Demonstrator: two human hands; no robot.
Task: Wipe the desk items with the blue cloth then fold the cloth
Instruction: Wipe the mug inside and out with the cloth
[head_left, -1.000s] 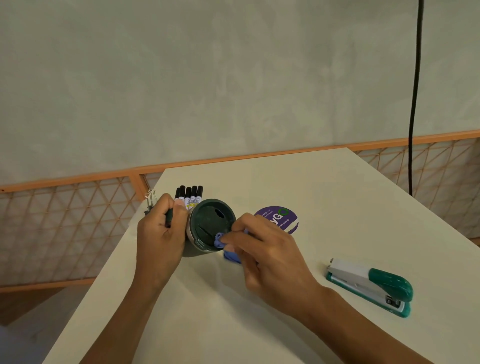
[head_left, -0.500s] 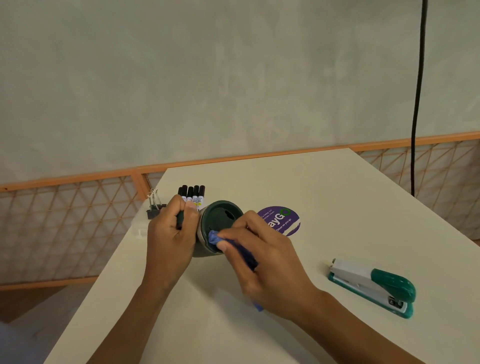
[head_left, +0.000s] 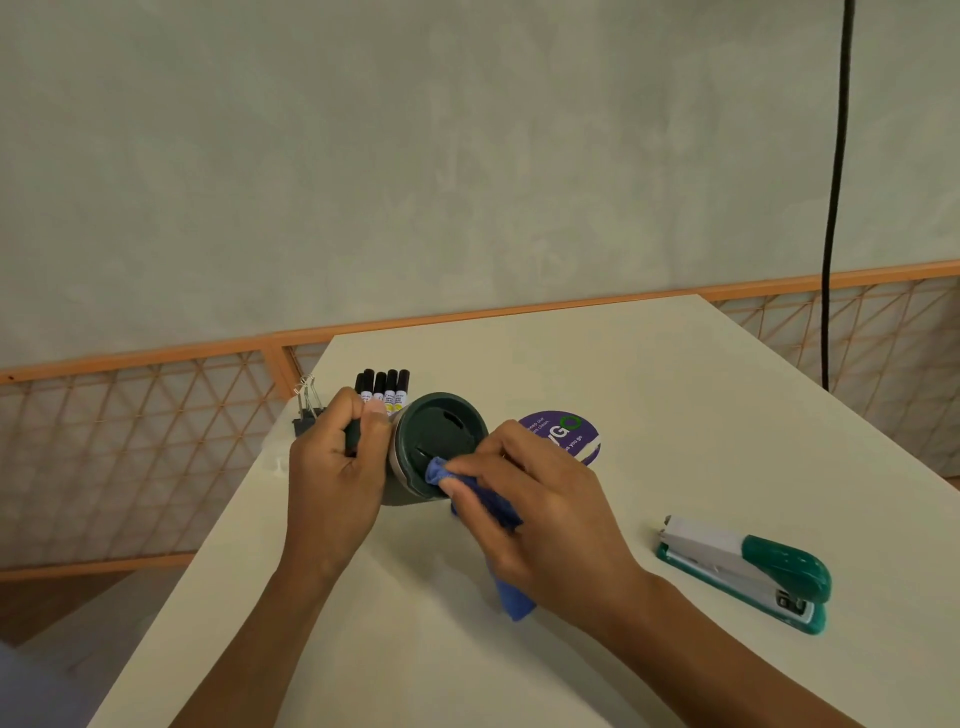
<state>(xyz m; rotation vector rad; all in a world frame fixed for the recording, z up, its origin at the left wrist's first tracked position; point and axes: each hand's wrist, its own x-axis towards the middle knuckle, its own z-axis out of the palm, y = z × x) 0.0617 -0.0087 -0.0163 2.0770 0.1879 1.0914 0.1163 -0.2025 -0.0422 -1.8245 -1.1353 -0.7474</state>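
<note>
— Since a second ago, what has moved?
— Right hand (head_left: 550, 519) has drawn the cloth (head_left: 491, 501) from inside the lid of the cup (head_left: 441, 431) down to the lid's lower rim; a tail of cloth now hangs out below the palm; left hand (head_left: 332, 483) and cup have shifted only slightly.
— And the setting?
— Grey wall (head_left: 415, 156) behind; pale desk (head_left: 623, 364) against an orange lattice rail (head_left: 130, 358); a black cable (head_left: 835, 208) hangs at the right.
— The hands?
— Left hand's fingers curl round the cup's body and hold it tipped over, lid toward the camera; right hand pinches the bunched cloth between thumb and fingers, its tip touching the rim.
— Smaller things?
— Stapler (head_left: 743, 569), green and grey, lies flat well to the right, apart from both hands; a purple disc (head_left: 569, 434) lies flat beside the cup, just behind the right fingers; black-capped markers (head_left: 387, 387) sit in a row just behind the left hand; a clip (head_left: 306, 410) sits at the desk's left edge, beside that hand.
</note>
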